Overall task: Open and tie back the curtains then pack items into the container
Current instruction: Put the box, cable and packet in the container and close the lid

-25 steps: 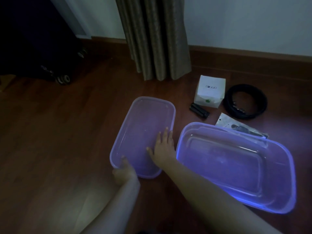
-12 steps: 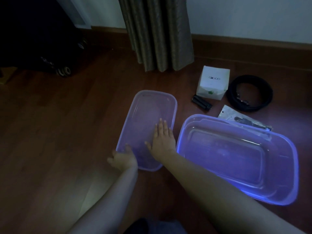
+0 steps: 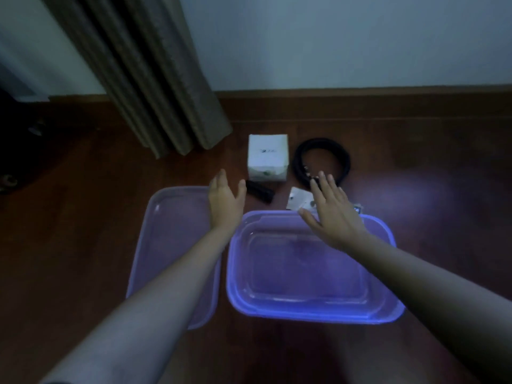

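A clear plastic container [image 3: 310,309] stands on the wooden floor, with its lid [image 3: 169,239] lying flat to its left. Beyond them lie a white box [image 3: 267,157], a small black object [image 3: 260,191], a coiled black cable [image 3: 321,159] and a clear packet [image 3: 300,200]. My left hand [image 3: 225,200] hovers open over the lid's far right corner, fingers straight, near the black object. My right hand [image 3: 332,214] is spread open above the container's far rim, partly covering the packet and the cable's near edge. Neither hand holds anything.
A brown curtain [image 3: 149,79] hangs to the floor at the back left, against a pale wall with a wooden skirting board [image 3: 360,102]. A dark object with wheels [image 3: 8,181] sits at the far left.
Both hands have left the lid and moved forward, the left toward the black object, the right across over the container toward the packet. The view has shifted forward and right.
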Available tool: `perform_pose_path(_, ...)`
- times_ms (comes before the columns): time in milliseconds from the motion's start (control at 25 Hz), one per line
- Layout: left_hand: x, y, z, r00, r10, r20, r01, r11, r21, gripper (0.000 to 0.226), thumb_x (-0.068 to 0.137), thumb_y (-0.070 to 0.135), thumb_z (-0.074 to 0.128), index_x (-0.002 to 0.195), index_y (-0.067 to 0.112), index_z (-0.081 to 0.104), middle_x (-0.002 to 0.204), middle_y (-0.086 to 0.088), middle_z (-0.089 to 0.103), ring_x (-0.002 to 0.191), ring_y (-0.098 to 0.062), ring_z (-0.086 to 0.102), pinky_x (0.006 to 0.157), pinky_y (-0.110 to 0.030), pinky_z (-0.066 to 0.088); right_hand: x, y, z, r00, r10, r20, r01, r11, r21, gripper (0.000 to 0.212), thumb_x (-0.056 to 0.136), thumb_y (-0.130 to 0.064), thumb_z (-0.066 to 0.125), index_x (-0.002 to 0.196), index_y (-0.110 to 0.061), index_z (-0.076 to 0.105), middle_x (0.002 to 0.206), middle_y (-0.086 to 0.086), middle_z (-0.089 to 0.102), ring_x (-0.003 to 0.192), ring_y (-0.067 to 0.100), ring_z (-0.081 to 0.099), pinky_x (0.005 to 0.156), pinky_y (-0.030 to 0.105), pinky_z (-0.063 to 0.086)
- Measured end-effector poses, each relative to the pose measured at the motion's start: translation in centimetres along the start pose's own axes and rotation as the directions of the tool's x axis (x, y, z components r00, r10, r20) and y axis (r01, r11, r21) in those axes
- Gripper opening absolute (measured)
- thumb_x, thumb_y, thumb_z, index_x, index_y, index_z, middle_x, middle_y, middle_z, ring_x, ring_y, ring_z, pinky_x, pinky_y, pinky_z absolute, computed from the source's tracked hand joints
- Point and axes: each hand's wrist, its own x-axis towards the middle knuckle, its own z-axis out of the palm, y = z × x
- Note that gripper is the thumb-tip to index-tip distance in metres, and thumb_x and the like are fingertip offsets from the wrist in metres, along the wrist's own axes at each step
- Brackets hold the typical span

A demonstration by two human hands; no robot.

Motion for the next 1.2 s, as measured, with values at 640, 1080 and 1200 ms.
perform_pose_path(640, 7.9, 1.1, 7.3, 0.954, 0.153, 0.259, -0.193, 0.972, 0.138, 0.056, 0.085, 0.025, 0.068, 0.137, 0.020, 0.048, 0.131, -0.021, 0.050, 0.119, -0.037, 0.049, 0.099, -0.039, 0.043, -9.8, 9.5, 3.7, 0.957, 0.285, -0.057, -0.278, 0.955, 0.106, 0.089, 0.080, -0.065, 0.011, 0.149, -0.010, 0.005, 0.158, 0.004, 0.001, 0.146, 0.017, 0.009, 0.114, 0.028, 0.007)
perform_pose_path(1080, -2.2, 2.7, 0.3, 0.868, 0.492, -0.069, -0.497, 0.855, -0.150, 0.045, 0.086, 0.025, 0.066, 0.129, 0.017, 0.056, 0.115, -0.007, 0.063, 0.095, -0.009, 0.057, 0.073, -0.017, 0.043, -10.1, 9.1, 3.5, 0.955, 0.290, -0.055, -0.272, 0.938, 0.214, 0.073, 0.092, -0.046, 0.031, 0.149, -0.006, 0.008, 0.158, 0.009, 0.007, 0.146, 0.022, 0.011, 0.117, 0.035, 0.013)
perform_pose_path(1200, -10.5, -1.1, -2.6, 0.761, 0.645, 0.076, -0.633, 0.762, -0.136, 0.043, 0.091, 0.036, 0.055, 0.133, 0.026, 0.050, 0.123, -0.007, 0.057, 0.103, -0.008, 0.054, 0.086, -0.013, 0.043, -10.1, 9.0, 3.6, 0.955, 0.289, -0.071, -0.264, 0.932, 0.247, 0.066, 0.097, -0.038, 0.036, 0.148, -0.005, 0.009, 0.158, 0.010, 0.008, 0.146, 0.022, 0.011, 0.117, 0.035, 0.014)
